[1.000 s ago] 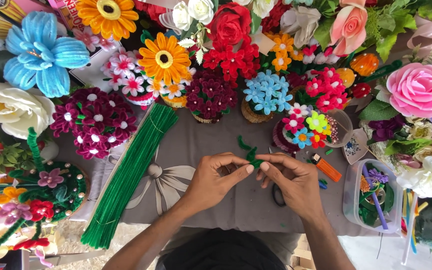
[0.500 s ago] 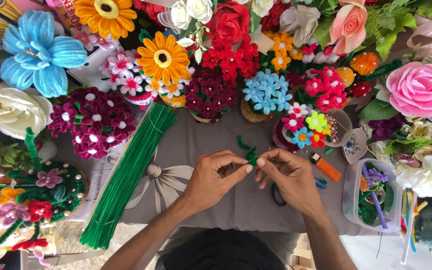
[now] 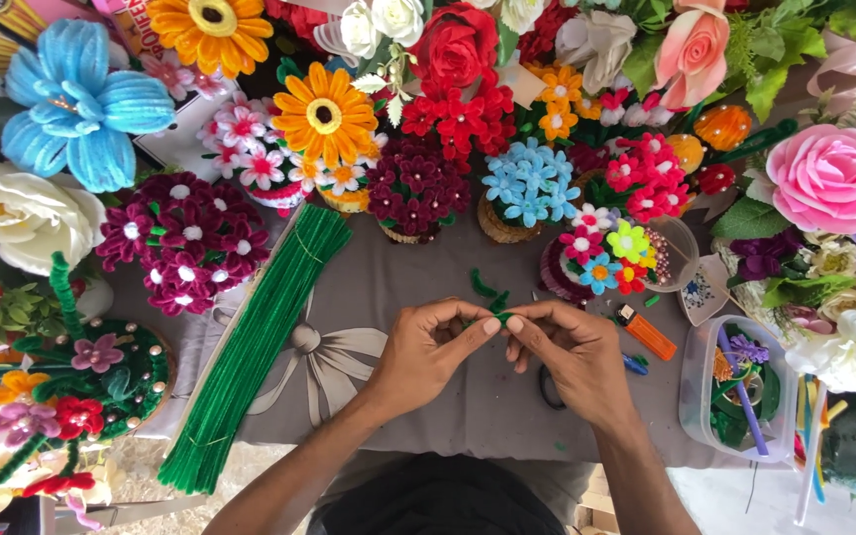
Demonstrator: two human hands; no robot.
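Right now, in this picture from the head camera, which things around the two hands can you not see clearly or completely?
- Green pipe cleaner piece, head view: the fingertips of the left hand and right hand hide most of it, so its shape is unclear.
- Scissors, head view: mostly under the right hand.
- Clear plastic box, head view: its contents are too small and tangled to tell.
- Pink rose, head view: cut off by the right edge.

Grey cloth-covered table [image 3: 398,287] bears green stems [image 3: 250,347], seemingly scissors [image 3: 550,388].
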